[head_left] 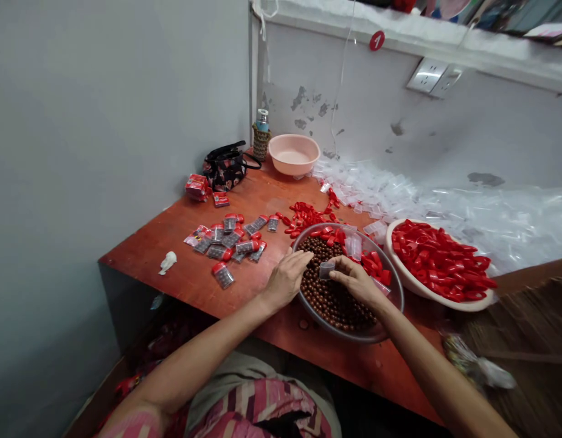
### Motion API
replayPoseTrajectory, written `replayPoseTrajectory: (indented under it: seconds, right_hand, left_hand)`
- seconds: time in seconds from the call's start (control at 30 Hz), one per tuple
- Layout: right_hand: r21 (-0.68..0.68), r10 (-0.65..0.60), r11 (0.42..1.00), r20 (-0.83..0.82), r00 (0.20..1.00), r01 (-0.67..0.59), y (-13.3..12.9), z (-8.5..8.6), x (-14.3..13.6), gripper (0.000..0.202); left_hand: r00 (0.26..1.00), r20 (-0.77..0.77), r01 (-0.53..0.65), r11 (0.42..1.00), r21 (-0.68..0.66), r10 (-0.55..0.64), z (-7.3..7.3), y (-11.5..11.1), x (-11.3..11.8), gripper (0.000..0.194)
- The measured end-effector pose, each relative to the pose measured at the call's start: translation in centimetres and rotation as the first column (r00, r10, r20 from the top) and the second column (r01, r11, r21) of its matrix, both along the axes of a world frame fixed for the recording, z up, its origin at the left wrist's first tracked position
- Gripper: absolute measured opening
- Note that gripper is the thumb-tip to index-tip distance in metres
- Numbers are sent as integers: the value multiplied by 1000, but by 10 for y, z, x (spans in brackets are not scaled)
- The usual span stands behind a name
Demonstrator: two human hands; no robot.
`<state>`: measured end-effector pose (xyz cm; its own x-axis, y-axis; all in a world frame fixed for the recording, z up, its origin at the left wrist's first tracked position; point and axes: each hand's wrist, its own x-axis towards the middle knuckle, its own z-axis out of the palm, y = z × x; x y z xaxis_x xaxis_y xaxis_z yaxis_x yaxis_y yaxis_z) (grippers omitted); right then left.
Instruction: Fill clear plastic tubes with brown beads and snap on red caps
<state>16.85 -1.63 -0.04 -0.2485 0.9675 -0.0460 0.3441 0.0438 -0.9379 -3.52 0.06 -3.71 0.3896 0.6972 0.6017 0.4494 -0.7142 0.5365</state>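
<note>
Red tabletop (pixel 253 198), glossy round balls (pixel 320 295)

Reads "1", in white, on the round red sticker (pixel 376 41), tilted, on the pale front edge of the shelf (pixel 317 22). Shows print on the red packs (pixel 197 186) and on the card (pixel 197 235) lying near them, but too small to make out.

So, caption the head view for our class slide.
Right hand holding a clear container over brown balls in a bowl, left hand at its rim.
</note>
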Motion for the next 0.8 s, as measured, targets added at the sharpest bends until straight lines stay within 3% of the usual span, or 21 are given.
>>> replayPoseTrajectory:
  seconds: [0.1, 0.23, 0.4, 0.5, 0.57, 0.63, 0.7, 0.8]
  right_hand:
    - [-95, -96, 992, -151, 984, 82, -6, 7, 4, 22]
    - [-110, -164, 983, -188, 968, 146, -11, 12, 9, 24]
    - [-74, -213, 976, -163, 963, 203, -12, 16, 8, 40]
    - [-76, -208, 977, -158, 965, 198, -13, 18, 1, 43]
    - [11, -172, 985, -56, 983, 173, -15, 20, -1, 35]
    - [162, -124, 982, 173, 977, 96, -17, 22, 1, 30]
    - [265, -54, 962, 422, 905, -66, -19, 26, 7, 29]
    - [198, 131, 926, 629, 766, -321, -21, 30, 17, 29]
  left_hand:
    - [999, -18, 29, 999, -33, -30, 15, -5, 5, 38]
    - [993, 50, 117, 980, -159, -111, 35, -8, 15, 40]
    - [990, 123, 99, 954, -283, -66, 38, -3, 19, 37]
    - [983, 148, 150, 932, -331, -105, 37, -3, 20, 37]
    - [978, 158, 183, 925, -332, -137, 38, -4, 22, 30]
    - [978, 128, 200, 925, -322, -167, 39, -4, 25, 23]
    - [972, 79, 235, 917, -323, -222, 39, -5, 29, 18]
    - [965, 87, 261, 887, -380, -247, 39, -8, 33, 12]
